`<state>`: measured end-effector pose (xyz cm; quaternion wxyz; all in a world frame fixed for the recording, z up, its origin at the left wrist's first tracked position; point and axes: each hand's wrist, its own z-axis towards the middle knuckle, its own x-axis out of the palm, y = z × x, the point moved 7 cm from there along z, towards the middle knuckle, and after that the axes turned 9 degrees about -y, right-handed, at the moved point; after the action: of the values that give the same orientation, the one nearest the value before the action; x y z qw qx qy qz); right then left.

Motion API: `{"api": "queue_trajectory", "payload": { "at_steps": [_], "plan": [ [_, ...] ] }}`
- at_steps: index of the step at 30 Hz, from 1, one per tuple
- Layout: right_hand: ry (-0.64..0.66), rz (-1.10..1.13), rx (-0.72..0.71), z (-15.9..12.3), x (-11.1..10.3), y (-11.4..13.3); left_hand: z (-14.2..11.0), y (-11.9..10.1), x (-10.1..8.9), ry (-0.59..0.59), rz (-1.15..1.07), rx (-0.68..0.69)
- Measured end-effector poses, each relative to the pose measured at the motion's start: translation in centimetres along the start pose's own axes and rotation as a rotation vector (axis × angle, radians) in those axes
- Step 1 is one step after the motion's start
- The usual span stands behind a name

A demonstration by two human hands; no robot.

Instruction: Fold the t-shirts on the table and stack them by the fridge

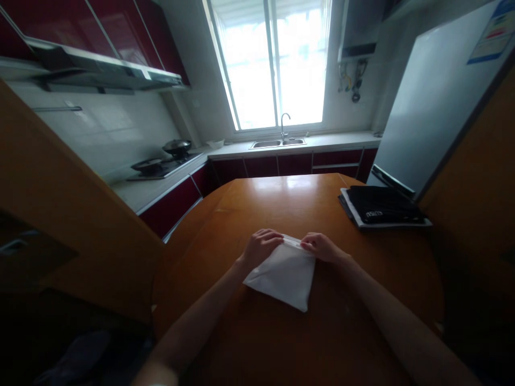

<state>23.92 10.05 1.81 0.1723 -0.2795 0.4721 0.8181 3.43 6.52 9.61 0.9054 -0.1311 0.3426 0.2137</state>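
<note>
A flat white zip bag (285, 276) lies at a slant on the wooden table (257, 209), with a pale strip along its far edge. My left hand (262, 246) grips the far left corner, fingers curled over that strip. At the far right corner my right hand (322, 247) pinches the same edge between thumb and bent fingers. The near part of the bag rests between my forearms, untouched. Whether anything is inside the bag cannot be seen.
Dark folded clothing in a stack (382, 206) sits at the table's right side, by the fridge (426, 102). Beyond the table run a counter with a sink (267, 143) under the window, and a stove with a pan (148, 165) and a pot (177, 147).
</note>
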Motion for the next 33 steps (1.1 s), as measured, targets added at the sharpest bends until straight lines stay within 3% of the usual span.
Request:
{"api": "queue_trajectory", "payload": {
  "at_steps": [3,6,12,15,18,22,24,26,29,30,32,33],
  "plan": [
    [0.082,-0.009,-0.087,-0.3,-0.1,1.4,-0.9,-2.1,-2.0,0.012,0.030,-0.012],
    [0.088,-0.053,-0.182,-0.5,-0.2,3.1,-2.1,-2.1,-4.3,0.009,0.095,-0.120],
    [0.032,-0.018,-0.245,-1.0,1.5,5.7,-3.6,3.8,-9.6,-0.010,0.320,-0.529],
    [-0.025,-0.039,-0.266,-1.4,2.2,6.6,-3.2,5.9,-10.8,0.040,0.394,-0.631],
    [-0.124,-0.128,-0.252,-1.6,2.0,6.8,-2.5,6.5,-10.6,0.079,0.351,-0.692],
    [-0.212,-0.129,-0.180,-1.3,1.4,5.4,-2.6,5.3,-7.6,0.222,0.011,-0.742],
    [-0.257,-0.106,-0.119,-1.0,1.1,4.1,-3.5,3.9,-5.4,0.414,-0.166,-0.699],
    [-0.311,-0.071,-0.046,-0.7,0.6,2.5,-5.3,2.9,-3.4,0.679,-0.285,-0.660],
    [-0.365,0.044,0.054,-0.4,0.2,0.5,-6.9,4.4,-2.3,0.963,-0.313,-0.691],
    [-0.374,0.087,0.081,-0.4,0.1,0.0,-6.4,6.0,-2.5,0.971,-0.295,-0.731],
    [-0.374,0.156,0.122,-0.3,0.3,-0.7,-3.4,10.1,-3.9,0.874,-0.275,-0.824],
    [-0.365,0.178,0.137,-0.3,0.4,-0.9,-0.8,13.1,-5.6,0.612,-0.284,-0.963]
  ]
}}
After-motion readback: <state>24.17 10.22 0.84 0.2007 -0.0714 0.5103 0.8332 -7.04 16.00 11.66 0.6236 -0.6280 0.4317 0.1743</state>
